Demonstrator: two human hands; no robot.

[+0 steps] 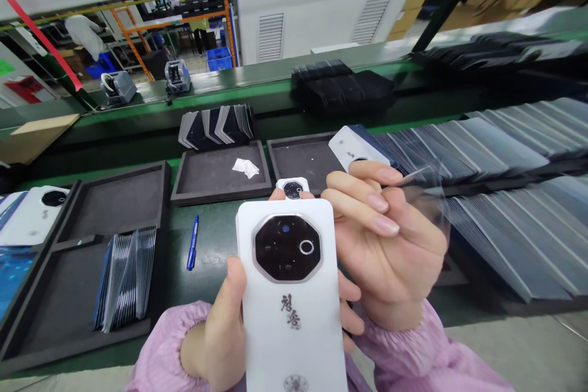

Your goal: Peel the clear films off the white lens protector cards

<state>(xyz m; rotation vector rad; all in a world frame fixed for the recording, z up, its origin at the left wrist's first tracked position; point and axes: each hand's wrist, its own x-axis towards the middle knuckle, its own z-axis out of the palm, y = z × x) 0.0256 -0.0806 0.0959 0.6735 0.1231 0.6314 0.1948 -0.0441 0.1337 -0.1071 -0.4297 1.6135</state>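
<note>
My left hand [225, 324] is closed around a white phone back cover [294, 300], thumb on its left edge and fingertips on its right. The cover is tilted up toward me, with a dark octagonal camera window and dark lettering. Just to its right, my right hand [390, 239] pinches a clear film [429, 196] between thumb and fingers. The film curls over the back of that hand. Above the cover's top edge shows a smaller-looking white piece [293, 188] with a dark camera window, fingertips beside it; how it is supported is hidden.
Dark foam trays [220, 193] lie on the green bench, one with crumpled white paper [246, 167]. A blue pen [193, 243] lies at left, near a tray of upright thin panels [128, 278]. Rows of film-covered panels [519, 239] fill the right side. Tape dispensers [118, 86] stand behind.
</note>
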